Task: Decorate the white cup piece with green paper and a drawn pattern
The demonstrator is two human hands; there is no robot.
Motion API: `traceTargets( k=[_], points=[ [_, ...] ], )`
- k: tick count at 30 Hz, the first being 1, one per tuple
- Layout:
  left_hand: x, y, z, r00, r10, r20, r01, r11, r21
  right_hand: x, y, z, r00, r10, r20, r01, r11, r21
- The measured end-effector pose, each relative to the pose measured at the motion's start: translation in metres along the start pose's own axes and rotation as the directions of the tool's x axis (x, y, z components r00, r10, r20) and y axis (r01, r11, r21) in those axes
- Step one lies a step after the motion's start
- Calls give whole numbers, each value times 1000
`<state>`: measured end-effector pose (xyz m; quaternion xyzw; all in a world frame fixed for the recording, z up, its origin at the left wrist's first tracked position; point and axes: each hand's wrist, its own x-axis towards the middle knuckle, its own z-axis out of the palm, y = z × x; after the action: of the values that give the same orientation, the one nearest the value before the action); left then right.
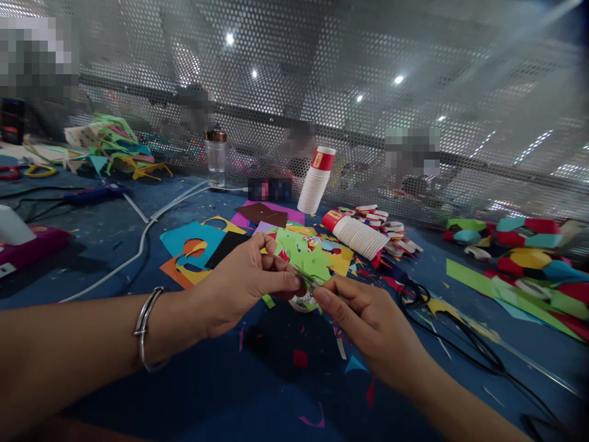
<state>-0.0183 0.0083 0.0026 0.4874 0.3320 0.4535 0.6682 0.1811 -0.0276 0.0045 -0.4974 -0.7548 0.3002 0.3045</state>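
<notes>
My left hand (pixel 248 270), with a silver bangle on its wrist, is closed in a pinch over the table. Facing it, my right hand (pixel 363 310) pinches too, thumb against forefinger. Between the two sets of fingertips runs a thin greyish strip (pixel 305 275); its exact kind does not show. Just behind the fingers lies a light green cut paper sheet (pixel 317 261). A small white piece with dark line markings (pixel 304 302) shows beneath the hands, partly covered by them.
Coloured paper sheets (pixel 196 236) spread behind my hands. One paper cup stack (pixel 316 181) stands upright; another cup stack (pixel 356 233) lies sideways. A lidded bottle (pixel 215 159), white cable (pixel 142 239), black cable (pixel 473 344), paper offcuts (pixel 300 358) and coloured paper pieces (pixel 529 245) surround them.
</notes>
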Motion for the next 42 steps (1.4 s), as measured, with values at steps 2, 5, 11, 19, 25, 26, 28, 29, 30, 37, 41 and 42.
traceTargets(
  k=[2,5,11,19,25,26,28,29,30,37,41,42],
  points=[
    [0,1,0,1000,11,-6,-11,1000,6,0,1,0,1000,21,10,-22,1000,19],
    [-1,2,0,999,42,-26,-41,999,15,0,2,0,998,54,20,-55,998,22],
    [1,1,-2,996,86,-19,-86,996,25,1,2,0,999,41,10,-41,999,34],
    [0,0,-2,995,104,0,-104,994,20,1,1,0,1000,29,5,-29,999,22],
    [-2,4,3,997,77,1,-77,997,-23,1,1,0,1000,8,16,-9,999,37],
    [-2,4,3,997,72,-1,-72,997,-26,1,1,0,1000,6,14,-6,999,35],
    [-2,5,4,998,65,-2,-65,997,-29,0,1,0,1000,8,14,-9,1000,25],
    [-2,5,4,998,64,0,-64,997,-33,0,1,0,1000,10,14,-10,1000,21],
    [-2,5,4,998,64,3,-64,997,-40,0,1,0,1000,10,14,-10,1000,17],
    [-2,5,6,998,63,4,-62,995,-73,0,1,0,1000,10,4,-10,1000,24],
    [-2,6,6,998,59,-5,-59,996,-72,1,-1,0,1000,13,7,-14,999,39],
    [-2,6,6,998,56,-8,-56,996,-69,1,-1,0,1000,10,8,-11,999,38]
  ],
)
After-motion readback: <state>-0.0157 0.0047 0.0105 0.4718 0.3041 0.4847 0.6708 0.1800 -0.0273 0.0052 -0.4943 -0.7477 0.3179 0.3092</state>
